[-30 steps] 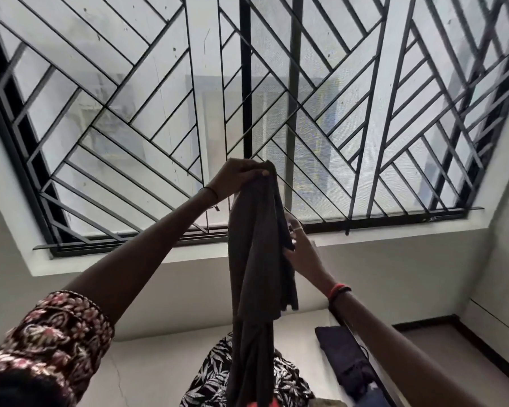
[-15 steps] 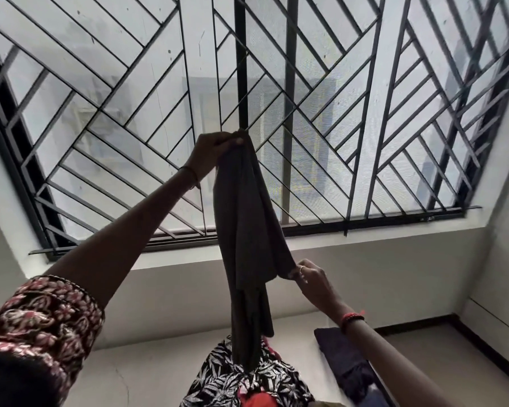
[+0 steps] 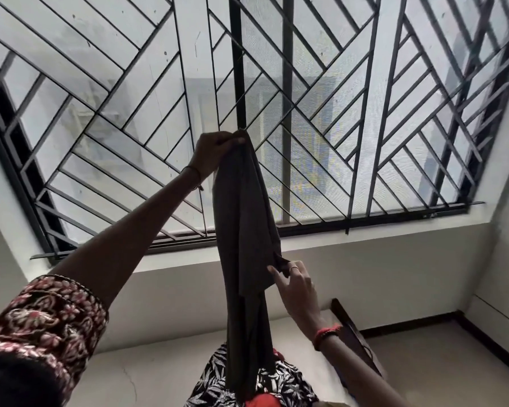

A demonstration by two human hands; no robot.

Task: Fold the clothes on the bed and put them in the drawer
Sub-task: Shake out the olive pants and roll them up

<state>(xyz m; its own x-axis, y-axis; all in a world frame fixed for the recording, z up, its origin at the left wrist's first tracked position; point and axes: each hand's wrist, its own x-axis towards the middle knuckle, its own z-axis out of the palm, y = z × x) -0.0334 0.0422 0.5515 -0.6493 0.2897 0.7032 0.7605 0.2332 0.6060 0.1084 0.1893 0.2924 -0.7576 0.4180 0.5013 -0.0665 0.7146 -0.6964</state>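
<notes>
A dark grey garment (image 3: 244,230) hangs lengthwise in front of the window. My left hand (image 3: 213,154) is raised high and grips its top end. Lower and to the right, my right hand (image 3: 294,284) pinches the garment's right edge about halfway down. Beneath the hanging cloth lies a black-and-white leaf-print garment (image 3: 218,383) with a red piece (image 3: 262,402) on the bed. No drawer is in view.
A large window with a black metal grille (image 3: 350,118) fills the upper view, above a white sill and wall. A dark folded item (image 3: 354,333) lies at the bed's right edge. The floor with dark skirting (image 3: 423,326) is at the lower right.
My right hand slid down the garment's right edge from near the middle to lower down. My left hand rose with the top end, so the cloth hangs higher.
</notes>
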